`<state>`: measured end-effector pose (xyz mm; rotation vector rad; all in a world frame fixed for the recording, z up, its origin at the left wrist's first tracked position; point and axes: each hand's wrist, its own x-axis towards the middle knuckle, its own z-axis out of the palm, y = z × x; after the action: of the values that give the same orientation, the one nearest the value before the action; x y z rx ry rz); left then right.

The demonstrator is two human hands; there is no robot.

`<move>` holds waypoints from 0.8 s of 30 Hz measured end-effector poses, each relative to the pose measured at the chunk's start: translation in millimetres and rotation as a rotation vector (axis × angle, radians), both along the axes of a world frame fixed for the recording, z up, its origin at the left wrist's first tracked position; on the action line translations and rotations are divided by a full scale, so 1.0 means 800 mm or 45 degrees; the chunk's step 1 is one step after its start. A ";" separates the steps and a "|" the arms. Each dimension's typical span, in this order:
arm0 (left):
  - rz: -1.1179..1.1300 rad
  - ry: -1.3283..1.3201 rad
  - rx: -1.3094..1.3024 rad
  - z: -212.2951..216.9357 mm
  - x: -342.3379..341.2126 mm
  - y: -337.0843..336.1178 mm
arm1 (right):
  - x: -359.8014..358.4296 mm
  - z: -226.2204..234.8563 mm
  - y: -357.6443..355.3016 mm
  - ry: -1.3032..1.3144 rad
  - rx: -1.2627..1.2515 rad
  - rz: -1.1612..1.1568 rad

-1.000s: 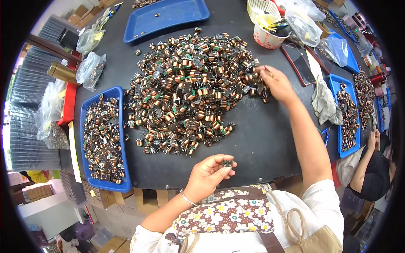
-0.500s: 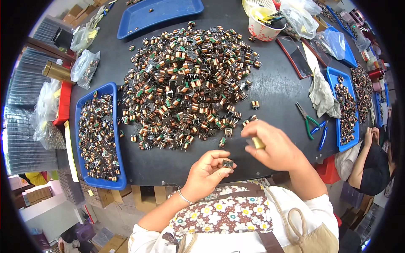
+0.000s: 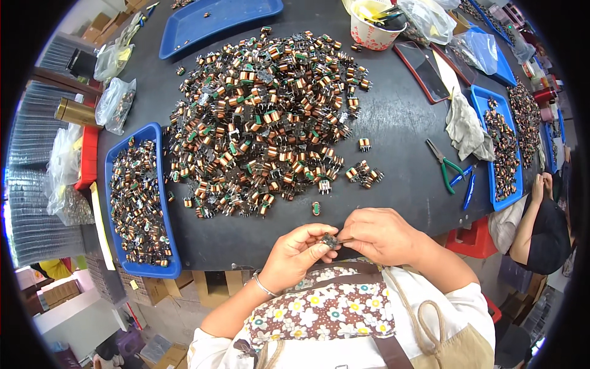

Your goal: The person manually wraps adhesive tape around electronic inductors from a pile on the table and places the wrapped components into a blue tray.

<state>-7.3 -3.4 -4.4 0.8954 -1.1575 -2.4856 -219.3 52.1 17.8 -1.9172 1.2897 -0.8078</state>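
"What did the left hand [image 3: 300, 252] grip?"

"A small dark component [image 3: 329, 240], pinched in its fingertips, on the near side of the coil pile [image 3: 264, 123]."

"And the right hand [image 3: 382, 235]?"

"Closed around a thin dark item [image 3: 346, 240], mostly hidden, just beside the component."

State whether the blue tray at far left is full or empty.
Well filled: in the blue tray, copper-wound components cover the floor almost from end to end. Their depth cannot be told.
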 end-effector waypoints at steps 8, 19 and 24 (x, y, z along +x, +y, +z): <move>-0.057 0.045 0.020 0.001 0.002 0.000 | 0.001 -0.003 0.003 0.105 -0.053 -0.012; -0.071 0.078 0.061 0.001 0.002 0.001 | -0.015 0.015 -0.009 0.182 -0.074 0.259; -0.060 0.088 0.081 0.001 0.004 -0.001 | -0.005 0.011 -0.005 0.157 -0.122 0.107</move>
<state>-4.1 -4.6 -3.6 0.8004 -1.0958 -2.5828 -223.1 47.8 26.3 -2.1112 1.2532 -0.7308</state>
